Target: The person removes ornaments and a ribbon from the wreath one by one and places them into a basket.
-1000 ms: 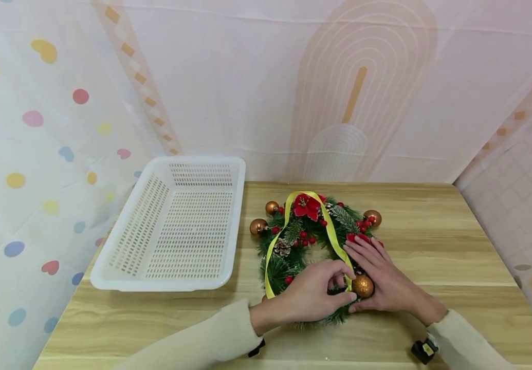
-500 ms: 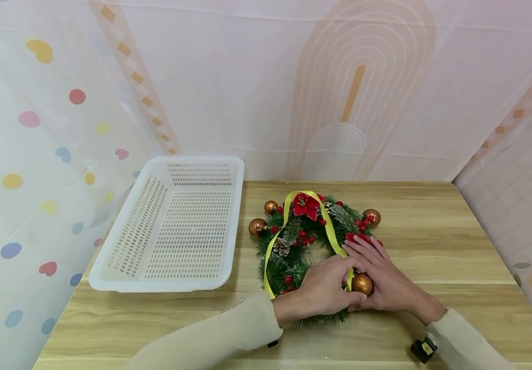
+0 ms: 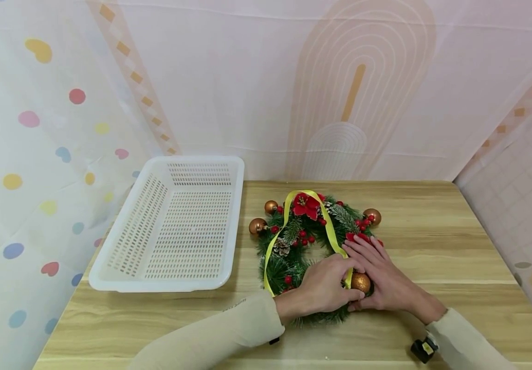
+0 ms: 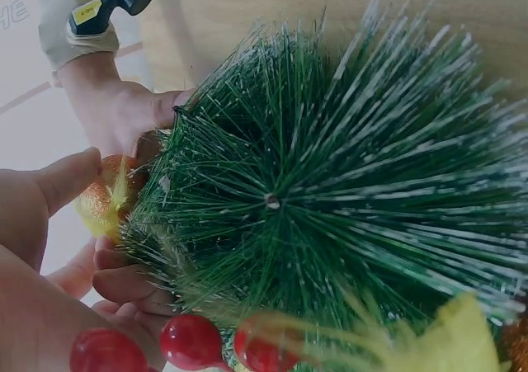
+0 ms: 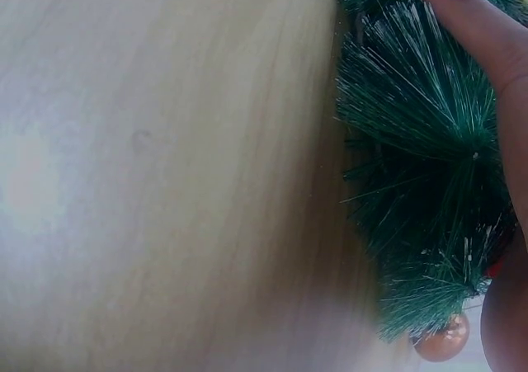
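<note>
A green Christmas wreath with red flowers, berries and copper baubles lies on the wooden table. A yellow ribbon loops over it, one end running down beside a glittery copper bauble at the front right. My left hand grips this bauble, thumb below and fingers above; the left wrist view shows the thumb against the bauble. My right hand rests on the wreath's right side, fingers straight over a red flower. In the right wrist view its thumb lies on the green needles.
A white plastic basket with slotted walls stands left of the wreath. Several more copper baubles stick out around the wreath, one at its left. A patterned cloth hangs behind the table.
My left hand has moved right and closed its thumb and fingers around the glittery bauble, which has shifted slightly left. The right hand has stayed in place on the wreath.
</note>
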Demonstrator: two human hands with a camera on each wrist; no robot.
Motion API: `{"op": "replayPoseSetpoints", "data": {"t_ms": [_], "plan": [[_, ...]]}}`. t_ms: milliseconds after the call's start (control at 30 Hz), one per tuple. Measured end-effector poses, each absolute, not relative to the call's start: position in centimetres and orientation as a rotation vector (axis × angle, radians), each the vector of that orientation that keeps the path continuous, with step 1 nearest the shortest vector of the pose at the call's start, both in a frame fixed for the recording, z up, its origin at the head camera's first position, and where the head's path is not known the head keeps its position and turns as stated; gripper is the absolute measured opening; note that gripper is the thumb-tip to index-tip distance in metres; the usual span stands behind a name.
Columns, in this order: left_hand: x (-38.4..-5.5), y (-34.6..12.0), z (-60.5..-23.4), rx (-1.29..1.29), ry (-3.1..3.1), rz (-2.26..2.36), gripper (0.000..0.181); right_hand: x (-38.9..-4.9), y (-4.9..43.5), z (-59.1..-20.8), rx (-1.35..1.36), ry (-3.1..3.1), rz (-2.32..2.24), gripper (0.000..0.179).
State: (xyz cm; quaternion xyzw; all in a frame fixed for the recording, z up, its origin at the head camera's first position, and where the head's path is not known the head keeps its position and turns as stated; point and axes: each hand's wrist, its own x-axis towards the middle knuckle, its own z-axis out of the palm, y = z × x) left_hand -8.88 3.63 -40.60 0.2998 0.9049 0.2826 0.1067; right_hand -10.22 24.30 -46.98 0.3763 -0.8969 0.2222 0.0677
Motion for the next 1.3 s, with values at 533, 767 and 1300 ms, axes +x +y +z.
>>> {"op": "replayPoseSetpoints", "data": {"t_ms": [533, 767, 1300], "plan": [[-8.9, 2.5, -40.2, 0.926, 2.58, 1.05, 0.033, -10.2, 24.3, -47.0, 1.137, -2.681, 0.669, 0.12], [-9.1, 1.7, -39.5, 0.912, 2.556, 1.132, 0.033, -10.2, 24.2, -46.9, 1.13, -2.692, 0.682, 0.118], [-9.9, -1.1, -38.9, 0.764, 2.422, 1.347, 0.035, -10.3, 24.2, -47.2, 1.138, -2.653, 0.615, 0.122]]}}
